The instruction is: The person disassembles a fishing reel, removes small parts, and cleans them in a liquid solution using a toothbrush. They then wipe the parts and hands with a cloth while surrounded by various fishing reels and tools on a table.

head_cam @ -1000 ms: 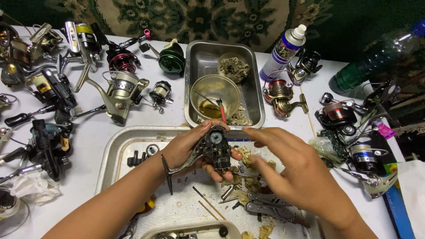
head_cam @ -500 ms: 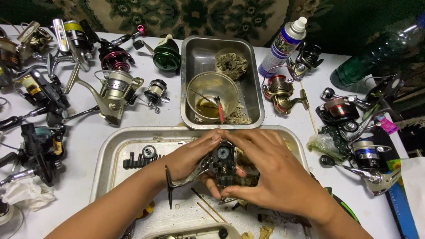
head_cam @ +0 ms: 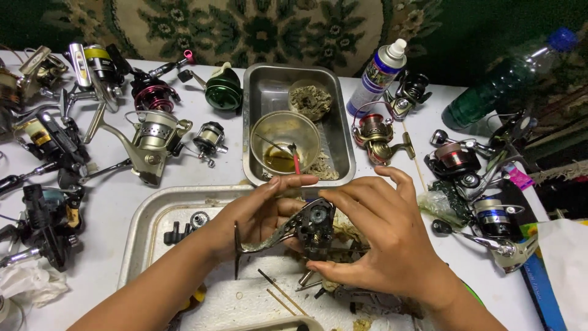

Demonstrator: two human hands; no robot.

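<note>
While both hands met over the near metal tray [head_cam: 144,227], a stripped spinning-reel body [head_cam: 309,230] sat between them, lifted clear of the tray floor. The left hand [head_cam: 260,214] closed around the reel's left side, palm under it and fingers curled over the top, so it carried the weight. The right hand [head_cam: 383,242] pinched the body's right side, thumb low near the base and fingertips at the upper edge; both grips were narrow and firmly on the part. From the body, the reel's foot and stem [head_cam: 260,242] ran out to the left and slightly nearward, giving the piece its long axis roughly left to right, with the open gear housing facing up toward the camera. The left hand lay nearer the stem, the right nearer the housing.

The reel body looked dark, greasy and worn, its stem scuffed to a dull bronze-grey, with a round gear visible in the opened side.

Just beyond, a deeper steel pan [head_cam: 260,98] held a brass-coloured bowl [head_cam: 285,141] of oily liquid with a red-handled brush [head_cam: 296,160]. A spray can [head_cam: 376,76] stood to the far right, and assembled reels lay scattered on both sides.
</note>
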